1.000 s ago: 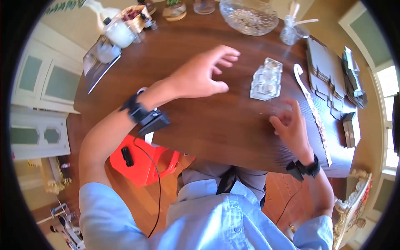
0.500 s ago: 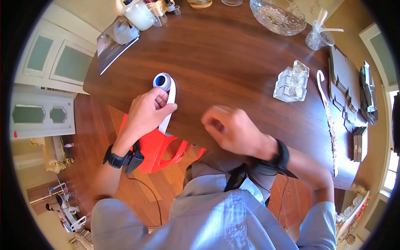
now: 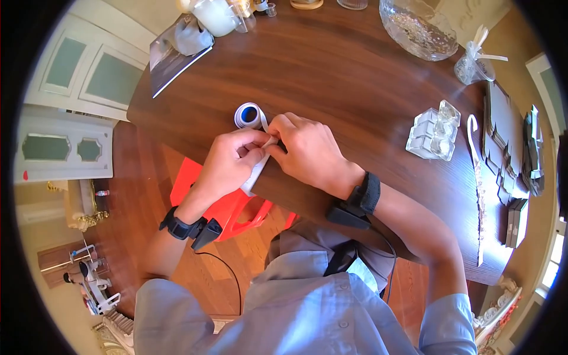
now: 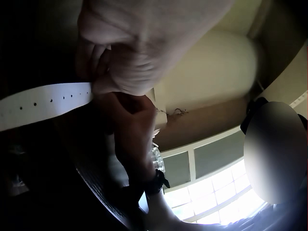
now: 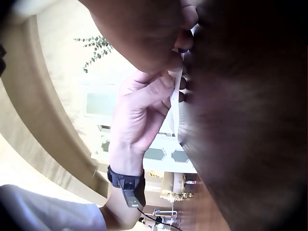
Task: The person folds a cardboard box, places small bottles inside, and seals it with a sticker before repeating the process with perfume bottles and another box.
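A roll of white strip [image 3: 239,116] with a blue core stands on the table near its front left edge. Its loose strip [image 3: 253,180] runs toward me past the table edge. With thumb and fingers, my left hand [image 3: 228,163] pinches this strip just in front of the roll. My right hand [image 3: 313,155] pinches at the same spot, its fingertips meeting the left ones. In the left wrist view the strip [image 4: 43,102] shows a row of small dark dots and disappears under the fingers. The right wrist view shows the strip [image 5: 175,114] below the left thumb.
A red plastic stool [image 3: 192,177] stands under the table's front left edge. To the right are clear cube-shaped containers [image 3: 423,139], a long decorated stick [image 3: 478,189] and stacked grey card pieces [image 3: 500,136]. A glass bowl [image 3: 414,32] and a magazine [image 3: 168,65] lie farther back.
From the right side of the table, my right hand has come left to the strip and now pinches it. My left hand came down to the strip and has kept hold of it. The view turned left.
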